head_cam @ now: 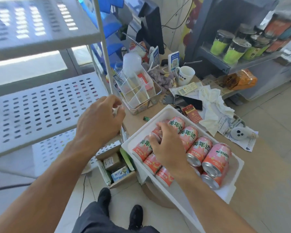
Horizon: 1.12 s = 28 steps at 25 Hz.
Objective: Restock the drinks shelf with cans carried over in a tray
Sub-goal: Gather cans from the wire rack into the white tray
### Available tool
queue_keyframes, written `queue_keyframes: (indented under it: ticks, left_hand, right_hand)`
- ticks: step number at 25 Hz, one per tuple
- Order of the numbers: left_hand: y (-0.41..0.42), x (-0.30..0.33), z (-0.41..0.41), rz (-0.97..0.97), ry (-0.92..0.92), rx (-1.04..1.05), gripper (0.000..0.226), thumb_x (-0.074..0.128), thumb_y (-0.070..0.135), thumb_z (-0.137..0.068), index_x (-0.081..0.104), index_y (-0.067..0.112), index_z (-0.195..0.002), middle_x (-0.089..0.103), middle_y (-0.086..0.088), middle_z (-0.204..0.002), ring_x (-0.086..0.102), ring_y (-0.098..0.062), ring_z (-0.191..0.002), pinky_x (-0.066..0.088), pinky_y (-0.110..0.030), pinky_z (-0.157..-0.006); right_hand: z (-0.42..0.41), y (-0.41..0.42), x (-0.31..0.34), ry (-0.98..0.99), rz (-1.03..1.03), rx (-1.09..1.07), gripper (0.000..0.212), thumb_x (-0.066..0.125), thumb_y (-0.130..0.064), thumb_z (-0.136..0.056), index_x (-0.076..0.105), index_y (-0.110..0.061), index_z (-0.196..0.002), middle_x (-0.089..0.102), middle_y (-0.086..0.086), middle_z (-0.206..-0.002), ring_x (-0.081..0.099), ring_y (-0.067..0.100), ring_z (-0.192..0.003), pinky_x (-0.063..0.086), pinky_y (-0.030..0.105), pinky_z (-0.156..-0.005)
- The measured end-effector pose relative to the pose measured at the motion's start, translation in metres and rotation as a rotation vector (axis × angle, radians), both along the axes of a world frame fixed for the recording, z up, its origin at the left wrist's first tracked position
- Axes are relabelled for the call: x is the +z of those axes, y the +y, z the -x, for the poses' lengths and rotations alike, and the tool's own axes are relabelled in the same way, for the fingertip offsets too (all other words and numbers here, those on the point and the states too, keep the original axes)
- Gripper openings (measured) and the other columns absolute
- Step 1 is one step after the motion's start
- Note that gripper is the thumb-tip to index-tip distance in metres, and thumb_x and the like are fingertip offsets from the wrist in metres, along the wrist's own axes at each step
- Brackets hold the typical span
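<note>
Here the right hand (165,145) is reaching into the white tray (232,190) on the table (267,174), fingers curling over a pink can (155,132) among the others lying there. The left hand (99,118) is hovering loosely curled and empty near the perforated shelf (40,111) on the left. Next, probably, lifting that can across to the shelf and standing it upright.

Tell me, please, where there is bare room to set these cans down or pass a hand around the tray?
The perforated white shelf beside the left hand is bare. A bare strip of counter runs between the clear organizer and the white tray. Beyond the tray it is crowded: phone, cigarette pack, papers.
</note>
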State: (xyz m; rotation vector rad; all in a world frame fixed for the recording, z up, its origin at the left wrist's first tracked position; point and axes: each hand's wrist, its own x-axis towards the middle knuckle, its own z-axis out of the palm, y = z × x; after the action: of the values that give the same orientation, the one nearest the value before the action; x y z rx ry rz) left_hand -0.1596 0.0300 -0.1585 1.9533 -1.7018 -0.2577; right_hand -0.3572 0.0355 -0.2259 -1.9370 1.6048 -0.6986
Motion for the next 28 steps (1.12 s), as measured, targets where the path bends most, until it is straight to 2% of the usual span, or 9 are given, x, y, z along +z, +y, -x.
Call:
queue_keyframes:
  ticks: [5,8,11,16,19,22,23,26,28]
  left_hand:
    - [0.017,0.028,-0.069,0.087,-0.004,0.202,0.021,0.05,0.038,-0.094,0.061,0.027,-0.108,0.063,0.009,-0.105,0.061,-0.016,-0.092,0.049,-0.037,-0.079]
    - [0.03,0.044,-0.116,0.167,0.012,0.331,0.017,0.052,0.036,-0.093,0.061,0.028,-0.105,0.065,0.009,-0.104,0.062,-0.015,-0.093,0.051,-0.039,-0.081]
    - [0.046,0.056,-0.157,0.204,0.01,0.443,0.018,0.051,0.038,-0.093,0.061,0.029,-0.104,0.065,0.009,-0.103,0.061,-0.015,-0.093,0.052,-0.04,-0.08]
    - [0.057,0.074,-0.223,0.272,0.008,0.518,0.02,0.047,0.042,-0.092,0.059,0.031,-0.104,0.066,0.006,-0.102,0.062,-0.019,-0.093,0.052,-0.043,-0.08]
    - [0.061,0.086,-0.259,0.32,-0.004,0.564,0.015,0.049,0.04,-0.092,0.056,0.029,-0.1,0.063,0.007,-0.098,0.063,-0.021,-0.087,0.053,-0.041,-0.074]
    - [0.061,0.092,-0.285,0.337,-0.023,0.562,0.017,0.047,0.041,-0.093,0.056,0.03,-0.101,0.062,0.007,-0.099,0.062,-0.018,-0.084,0.053,-0.04,-0.072]
    - [0.06,0.091,-0.294,0.34,-0.03,0.559,0.018,0.046,0.041,-0.093,0.057,0.029,-0.102,0.063,0.007,-0.099,0.062,-0.017,-0.083,0.053,-0.039,-0.072]
    - [0.059,0.09,-0.31,0.329,-0.061,0.536,0.018,0.048,0.04,-0.094,0.058,0.029,-0.103,0.063,0.009,-0.101,0.062,-0.014,-0.083,0.052,-0.035,-0.071]
    - [0.058,0.09,-0.316,0.327,-0.089,0.516,0.017,0.05,0.039,-0.094,0.059,0.028,-0.103,0.064,0.009,-0.102,0.062,-0.012,-0.085,0.05,-0.032,-0.069]
  right_hand:
    - [-0.082,-0.023,0.052,-0.016,0.225,0.234,0.043,0.054,-0.035,-0.097,0.048,-0.019,-0.136,0.056,-0.004,-0.125,0.049,0.009,-0.116,0.039,0.02,-0.096]
    - [-0.142,-0.03,0.085,-0.107,0.28,0.357,0.044,0.058,-0.034,-0.096,0.048,-0.023,-0.137,0.056,-0.009,-0.126,0.049,0.004,-0.115,0.039,0.017,-0.095]
    - [-0.202,-0.032,0.112,-0.141,0.318,0.474,0.044,0.057,-0.035,-0.096,0.047,-0.025,-0.138,0.055,-0.01,-0.127,0.049,0.005,-0.115,0.04,0.02,-0.094]
    - [-0.295,-0.043,0.151,-0.211,0.411,0.588,0.044,0.062,-0.033,-0.093,0.048,-0.023,-0.134,0.058,-0.008,-0.118,0.054,0.007,-0.106,0.038,0.02,-0.085]
    - [-0.352,-0.051,0.171,-0.285,0.407,0.632,0.06,0.066,-0.036,-0.089,0.036,-0.027,-0.14,0.053,-0.006,-0.123,0.055,0.008,-0.103,0.046,0.027,-0.084]
    - [-0.394,-0.061,0.181,-0.348,0.444,0.618,0.08,0.072,-0.043,-0.083,0.022,-0.03,-0.145,0.042,-0.001,-0.135,0.053,0.02,-0.114,0.05,0.042,-0.089]
    - [-0.407,-0.063,0.182,-0.347,0.441,0.614,0.083,0.073,-0.043,-0.082,0.021,-0.031,-0.145,0.039,-0.001,-0.137,0.05,0.018,-0.117,0.049,0.04,-0.089]
    - [-0.428,-0.068,0.183,-0.325,0.453,0.607,0.079,0.073,-0.041,-0.082,0.025,-0.034,-0.143,0.036,-0.007,-0.128,0.043,0.003,-0.107,0.038,0.014,-0.078]
    - [-0.437,-0.07,0.182,-0.307,0.455,0.597,0.072,0.072,-0.042,-0.082,0.03,-0.037,-0.141,0.038,-0.005,-0.127,0.048,0.005,-0.104,0.035,0.01,-0.073]
